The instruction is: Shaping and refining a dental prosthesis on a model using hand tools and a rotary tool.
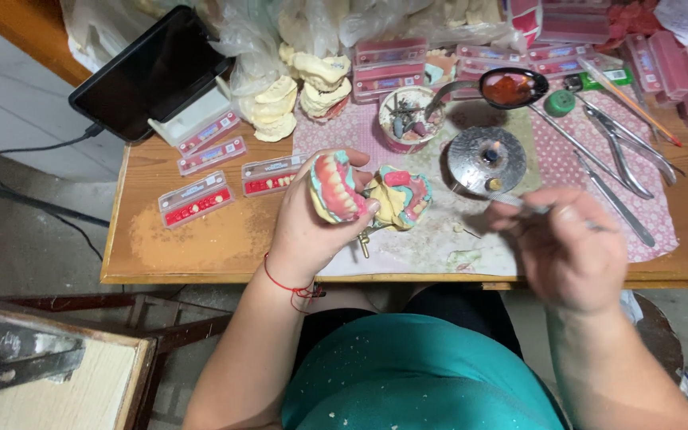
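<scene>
Wooden workbench (pixel 201 247) is cluttered; its far edge is hidden under plastic bags (pixel 280 32). A hinged denture model (pixel 368 195) is gripped over the bench by the left hand (pixel 316 219). A thin metal tool (pixel 531 207), blurred, is pinched by the right hand (pixel 567 251). Flat clear tooth cases (pixel 197 199) with red strips lie left.

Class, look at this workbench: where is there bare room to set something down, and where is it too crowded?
Bare wood lies along the front left edge, between the small tooth trays and the left hand holding the denture model. The cloth in front of the hands is partly free. The back is crowded: plaster casts, pink boxes, the cup and metal tools.
</scene>
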